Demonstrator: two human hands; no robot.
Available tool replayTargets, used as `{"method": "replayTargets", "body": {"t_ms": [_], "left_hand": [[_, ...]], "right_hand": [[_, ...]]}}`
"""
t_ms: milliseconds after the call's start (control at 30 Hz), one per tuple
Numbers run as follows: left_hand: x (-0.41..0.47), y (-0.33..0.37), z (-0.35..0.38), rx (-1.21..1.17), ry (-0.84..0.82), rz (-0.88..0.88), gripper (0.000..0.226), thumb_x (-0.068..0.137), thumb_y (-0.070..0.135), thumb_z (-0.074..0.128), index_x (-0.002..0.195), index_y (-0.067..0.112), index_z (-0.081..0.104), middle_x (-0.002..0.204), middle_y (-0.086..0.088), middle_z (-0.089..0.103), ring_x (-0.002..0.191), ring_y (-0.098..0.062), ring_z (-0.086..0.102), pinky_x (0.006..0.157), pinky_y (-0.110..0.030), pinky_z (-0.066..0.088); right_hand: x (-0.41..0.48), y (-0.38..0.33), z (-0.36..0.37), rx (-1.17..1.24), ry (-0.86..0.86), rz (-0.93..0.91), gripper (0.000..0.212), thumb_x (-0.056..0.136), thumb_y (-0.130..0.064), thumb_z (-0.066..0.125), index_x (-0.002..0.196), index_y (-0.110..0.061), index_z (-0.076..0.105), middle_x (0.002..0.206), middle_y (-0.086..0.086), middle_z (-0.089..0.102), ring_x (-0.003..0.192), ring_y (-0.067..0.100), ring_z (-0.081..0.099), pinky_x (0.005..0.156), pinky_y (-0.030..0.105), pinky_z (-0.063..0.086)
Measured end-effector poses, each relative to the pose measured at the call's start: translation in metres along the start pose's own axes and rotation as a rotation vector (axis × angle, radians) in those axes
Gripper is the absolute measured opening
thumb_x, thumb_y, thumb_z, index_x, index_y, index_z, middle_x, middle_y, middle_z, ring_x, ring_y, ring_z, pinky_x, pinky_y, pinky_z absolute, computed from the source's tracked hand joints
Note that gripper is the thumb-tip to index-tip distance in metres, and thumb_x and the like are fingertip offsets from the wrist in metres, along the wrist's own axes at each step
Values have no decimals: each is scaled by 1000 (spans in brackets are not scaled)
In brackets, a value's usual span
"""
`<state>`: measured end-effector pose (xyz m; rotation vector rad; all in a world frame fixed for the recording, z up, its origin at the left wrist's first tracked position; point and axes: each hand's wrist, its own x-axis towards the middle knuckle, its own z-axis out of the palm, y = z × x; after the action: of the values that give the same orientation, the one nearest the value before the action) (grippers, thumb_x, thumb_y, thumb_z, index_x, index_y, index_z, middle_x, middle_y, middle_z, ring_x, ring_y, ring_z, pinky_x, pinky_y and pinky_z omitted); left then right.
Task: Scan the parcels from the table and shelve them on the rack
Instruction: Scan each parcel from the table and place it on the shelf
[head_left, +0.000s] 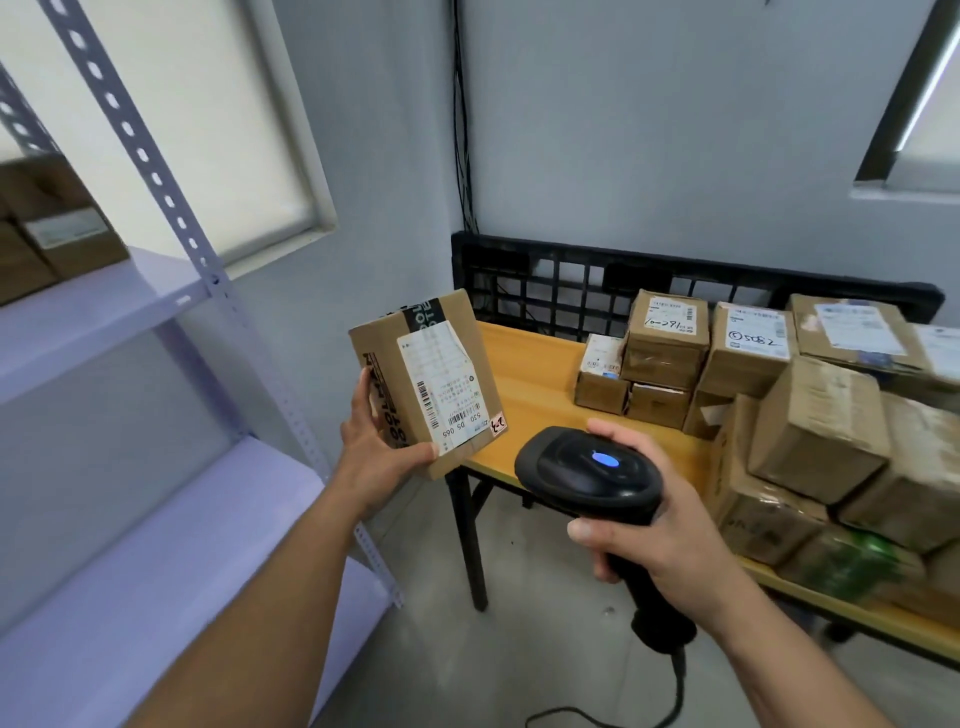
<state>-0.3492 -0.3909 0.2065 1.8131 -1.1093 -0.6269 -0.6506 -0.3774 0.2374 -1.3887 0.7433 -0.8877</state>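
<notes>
Parcel (426, 379), frame centre: cardboard box, label (441, 387) facing camera, left hand (382, 449) grip grasping its lower end. Barcode scanner (587, 467), lower centre: right hand (657, 535) grip clenched round handle. Advised: tilt label toward scanner head, hold box steady. Rack (104, 322), frame left.

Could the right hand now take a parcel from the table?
Probably not: the right hand grips the scanner, so its fingers are occupied, although the stacked parcels on the table lie near.
</notes>
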Motion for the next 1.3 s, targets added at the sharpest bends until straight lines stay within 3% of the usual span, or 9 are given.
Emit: {"method": "replayTargets", "body": {"t_ms": [267, 467, 633, 733, 800, 967, 1133, 1300], "left_hand": [[-32, -36, -72, -74, -31, -24, 129, 38, 47, 81, 141, 62, 3, 135, -11, 40, 120, -28, 53, 97, -54, 50], [-69, -74, -124, -107, -33, -62, 128, 39, 46, 81, 142, 60, 5, 132, -11, 42, 119, -28, 52, 94, -55, 51], [-110, -84, -160, -156, 13, -65, 124, 41, 45, 81, 141, 60, 10, 131, -10, 44, 118, -26, 54, 92, -51, 54], [-132, -82, -182, -189, 81, -42, 124, 46, 39, 81, 146, 54, 9, 133, -10, 43, 117, -23, 55, 78, -35, 58], [-151, -81, -194, -207, 137, -19, 122, 52, 31, 80, 150, 48, 9, 134, -10, 42, 115, -21, 56, 69, -25, 56], [-205, -75, -226, -198, 247, -14, 119, 53, 30, 81, 147, 52, 10, 136, -12, 41, 116, -23, 54, 92, -47, 54], [-249, -75, -259, -145, 376, 8, 117, 59, 28, 83, 146, 52, 9, 134, -11, 42, 114, -22, 54, 94, -47, 52], [-285, -74, -300, -115, 483, -3, 117, 53, 39, 80, 144, 57, 9, 134, -10, 43, 115, -23, 55, 94, -52, 52]], "right_hand": [[-32, -14, 84, -89, 65, 1, 87, 58, -14, 84, 134, -38, 48, 108, -9, 69, 52, 26, 61, 52, 39, 54], [-57, -4, 145, -127, 60, 5, 88, 59, -13, 89, 134, -39, 49, 111, 4, 67, 57, 24, 64, 53, 38, 54], [-78, -11, 180, -107, 3, -20, 83, 58, -13, 84, 128, -43, 52, 104, 3, 68, 56, 26, 63, 52, 36, 55], [-83, -18, 194, -102, -78, -66, 82, 64, 0, 82, 129, -39, 51, 103, -3, 69, 54, 27, 61, 50, 37, 55], [-86, -22, 201, -111, -126, -96, 83, 62, -3, 83, 130, -39, 51, 104, -3, 69, 55, 29, 62, 48, 40, 55], [-106, -38, 221, -82, -239, -150, 83, 59, -10, 82, 131, -38, 50, 106, -5, 69, 55, 30, 60, 49, 40, 54], [-116, -38, 243, -88, -327, -219, 83, 68, 7, 81, 133, -34, 50, 108, -3, 68, 53, 28, 60, 51, 43, 54], [-125, -36, 269, -53, -396, -238, 81, 67, 0, 82, 130, -41, 53, 97, 0, 69, 51, 28, 60, 49, 36, 51]]}}
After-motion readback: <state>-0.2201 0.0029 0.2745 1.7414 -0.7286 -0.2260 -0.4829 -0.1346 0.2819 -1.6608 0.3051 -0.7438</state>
